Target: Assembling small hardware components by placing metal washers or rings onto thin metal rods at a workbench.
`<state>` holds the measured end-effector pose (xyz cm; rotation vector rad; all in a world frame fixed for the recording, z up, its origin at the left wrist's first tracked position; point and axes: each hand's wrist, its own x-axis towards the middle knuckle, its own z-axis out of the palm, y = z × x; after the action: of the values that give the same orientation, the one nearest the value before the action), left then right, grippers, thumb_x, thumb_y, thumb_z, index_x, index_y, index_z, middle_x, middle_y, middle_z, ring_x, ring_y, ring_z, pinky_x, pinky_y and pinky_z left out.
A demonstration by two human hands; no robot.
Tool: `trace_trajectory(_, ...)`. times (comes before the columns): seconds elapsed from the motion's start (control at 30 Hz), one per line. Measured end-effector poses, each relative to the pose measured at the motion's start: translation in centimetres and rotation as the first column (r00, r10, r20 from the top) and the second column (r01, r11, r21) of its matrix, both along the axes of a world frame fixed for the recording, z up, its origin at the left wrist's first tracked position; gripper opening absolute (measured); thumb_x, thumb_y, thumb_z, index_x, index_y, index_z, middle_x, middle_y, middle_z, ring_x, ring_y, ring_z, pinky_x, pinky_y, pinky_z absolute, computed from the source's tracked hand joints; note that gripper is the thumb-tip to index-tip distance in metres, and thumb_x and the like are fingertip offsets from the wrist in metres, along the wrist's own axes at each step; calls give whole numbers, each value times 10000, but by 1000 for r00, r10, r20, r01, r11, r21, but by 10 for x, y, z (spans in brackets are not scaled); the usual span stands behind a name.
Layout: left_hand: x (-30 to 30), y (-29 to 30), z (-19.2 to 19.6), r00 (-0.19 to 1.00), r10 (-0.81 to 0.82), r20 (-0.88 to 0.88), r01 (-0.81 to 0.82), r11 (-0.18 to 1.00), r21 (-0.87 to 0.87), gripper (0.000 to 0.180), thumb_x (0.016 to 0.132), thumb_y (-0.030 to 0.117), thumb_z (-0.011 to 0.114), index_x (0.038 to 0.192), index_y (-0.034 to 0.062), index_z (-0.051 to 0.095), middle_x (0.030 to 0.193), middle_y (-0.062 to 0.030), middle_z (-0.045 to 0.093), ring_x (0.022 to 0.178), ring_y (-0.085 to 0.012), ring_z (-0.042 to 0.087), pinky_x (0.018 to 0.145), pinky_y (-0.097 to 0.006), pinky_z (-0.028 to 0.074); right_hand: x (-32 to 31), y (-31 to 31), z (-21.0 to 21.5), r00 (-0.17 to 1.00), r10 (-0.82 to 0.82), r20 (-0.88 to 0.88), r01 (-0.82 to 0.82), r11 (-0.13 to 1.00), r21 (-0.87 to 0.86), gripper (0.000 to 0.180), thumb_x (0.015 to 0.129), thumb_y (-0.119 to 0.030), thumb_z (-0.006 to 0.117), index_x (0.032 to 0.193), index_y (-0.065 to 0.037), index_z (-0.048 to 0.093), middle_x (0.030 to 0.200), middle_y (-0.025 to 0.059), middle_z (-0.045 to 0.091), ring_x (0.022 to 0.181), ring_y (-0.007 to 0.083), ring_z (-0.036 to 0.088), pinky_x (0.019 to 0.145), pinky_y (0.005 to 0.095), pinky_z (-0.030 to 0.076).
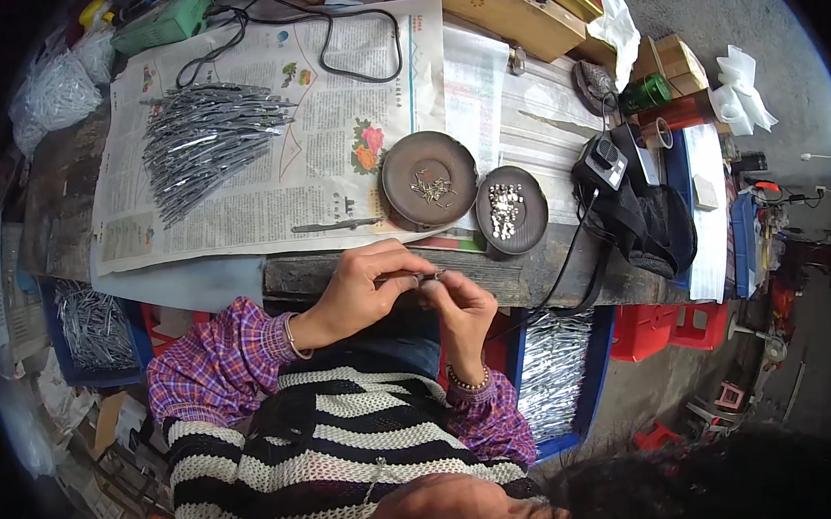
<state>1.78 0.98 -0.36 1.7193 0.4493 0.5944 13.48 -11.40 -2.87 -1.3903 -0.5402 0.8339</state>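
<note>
Both hands meet at the near edge of the workbench. My left hand (365, 286) grips a thin silver metal strip (415, 279) by its end. My right hand (461, 304) pinches a tiny part against the tip of that strip. Just beyond them stand two round dark dishes: one dish (400, 160) holds small brass-coloured pins, the other dish (535, 222) holds small white bits. A single metal strip (335, 225) lies on the newspaper (330, 103) in front of the dishes. A large pile of like metal strips (204, 139) lies at the far left of the paper.
A black cable (357, 73) loops across the newspaper from a green tool (165, 25). A black box with a knob (602, 162) and a black bag sit at right. Blue bins of metal strips (555, 370) stand below the bench on both sides. Red stools (672, 327) stand right.
</note>
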Motion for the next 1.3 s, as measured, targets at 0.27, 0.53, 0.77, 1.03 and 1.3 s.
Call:
trace_trajectory(0.27,-2,-4,3,999,47,18,-49,986,161,176,738,-58,618,904,0,615,802,-117,610,706,-252,619,608,-323,476,4,-1,-2,943,-173,-284,194,980,48,154,864,28,570,1001,76,624,813,85,648,639,110,583,585,211,468)
trace_trajectory(0.53,-3,-5,3,1000,24,2,-24,987,161,265,719,-106,596,956,5,639,834,-118,615,733,-252,615,648,-299,478,2,1,-2,1000,3,19,-4,999,33,191,821,41,623,1011,59,625,895,54,625,681,82,583,608,204,476)
trace_trajectory(0.77,-7,-3,4,998,-3,-59,4,1000,17,219,743,-72,595,941,2,654,839,-97,626,734,-183,612,639,-271,468,3,-1,-1,994,11,105,-5,998,-60,180,778,42,661,956,50,636,861,38,633,721,84,586,649,215,476)
trace_trajectory(1.03,-8,-2,0,998,-30,-61,29,999,-18,229,739,-74,608,948,0,665,856,-95,638,758,-165,615,655,-257,474,2,-4,-4,999,-43,-16,43,999,-32,118,786,27,663,900,48,643,784,15,629,639,67,562,583,200,459)
trace_trajectory(1.3,-6,-5,0,1000,-8,-9,8,996,-86,244,739,-77,609,948,20,689,829,-92,638,717,-169,610,625,-265,471,1,0,5,958,91,271,-79,995,-52,143,862,-29,574,742,40,610,645,37,577,539,84,520,501,200,398)
